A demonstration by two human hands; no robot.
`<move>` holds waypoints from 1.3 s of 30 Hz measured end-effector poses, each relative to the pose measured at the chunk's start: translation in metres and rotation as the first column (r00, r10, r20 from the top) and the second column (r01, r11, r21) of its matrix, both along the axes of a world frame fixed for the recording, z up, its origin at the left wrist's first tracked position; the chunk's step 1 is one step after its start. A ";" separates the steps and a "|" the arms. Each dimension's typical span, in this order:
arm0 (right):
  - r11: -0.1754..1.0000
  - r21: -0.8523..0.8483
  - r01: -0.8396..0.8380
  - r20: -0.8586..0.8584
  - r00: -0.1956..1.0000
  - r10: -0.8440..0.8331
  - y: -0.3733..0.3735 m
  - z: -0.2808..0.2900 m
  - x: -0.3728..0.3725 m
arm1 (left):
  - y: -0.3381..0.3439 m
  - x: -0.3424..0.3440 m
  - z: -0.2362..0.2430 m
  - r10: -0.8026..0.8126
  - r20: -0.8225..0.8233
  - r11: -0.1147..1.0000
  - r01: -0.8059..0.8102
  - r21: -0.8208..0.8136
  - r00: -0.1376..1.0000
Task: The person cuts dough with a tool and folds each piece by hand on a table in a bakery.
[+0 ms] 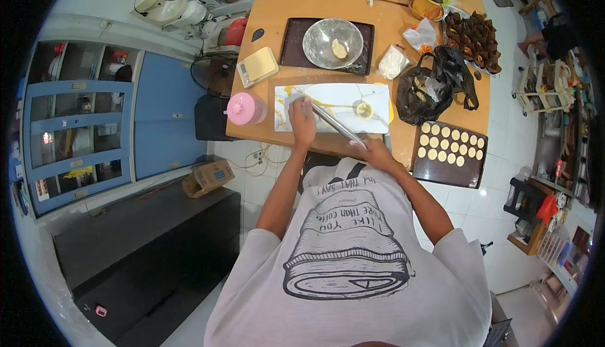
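Observation:
My left hand (303,119) and my right hand (377,154) are closed around opposite ends of a silver metal rolling pin (337,124). The pin slants across a white marbled board (285,122), its right end toward my body. A small flattened round of pale dough (364,109) lies on the board, right of the pin and apart from it. Beyond the board, a floury metal bowl (317,39) holds a lump of dough (339,49) and stands on a dark tray (293,52).
At the table's left are a pink lidded jug (244,109) and a yellowish kitchen scale (258,67). On the right sit a black plastic bag (417,98), a white bag (394,62) and a dark tray (441,172) with several dough discs. Brown paper cups (472,35) stand farther back.

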State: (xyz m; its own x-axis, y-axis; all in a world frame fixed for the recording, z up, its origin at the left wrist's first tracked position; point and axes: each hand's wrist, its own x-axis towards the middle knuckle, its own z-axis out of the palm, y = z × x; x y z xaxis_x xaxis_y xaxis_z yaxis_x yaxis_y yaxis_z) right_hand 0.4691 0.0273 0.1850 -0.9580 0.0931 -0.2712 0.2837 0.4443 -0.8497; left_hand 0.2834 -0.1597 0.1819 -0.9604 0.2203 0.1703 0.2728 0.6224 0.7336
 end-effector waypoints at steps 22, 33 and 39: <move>0.996 0.038 0.076 0.188 0.979 -0.082 -0.011 -0.009 -0.005 | 0.099 -0.069 -0.026 -0.452 0.019 0.803 0.416 -0.427 0.892; 0.439 -0.774 0.457 0.488 0.871 -0.047 0.006 0.024 0.003 | 0.028 -0.010 0.000 -0.120 -0.165 0.993 0.120 -0.005 0.979; 0.452 -0.773 0.444 0.464 0.883 -0.074 0.017 0.031 0.011 | 0.000 0.052 -0.021 -0.133 -0.034 0.991 0.133 -0.007 0.991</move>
State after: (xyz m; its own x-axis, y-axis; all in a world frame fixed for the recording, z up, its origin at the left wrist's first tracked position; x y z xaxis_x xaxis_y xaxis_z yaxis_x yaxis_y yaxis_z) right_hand 0.4805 0.0441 0.2164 -0.7626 -0.1283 -0.6340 0.5780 -0.5751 -0.5789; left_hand 0.3358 -0.1599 0.1611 -0.9162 0.3464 0.2013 0.3783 0.5827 0.7192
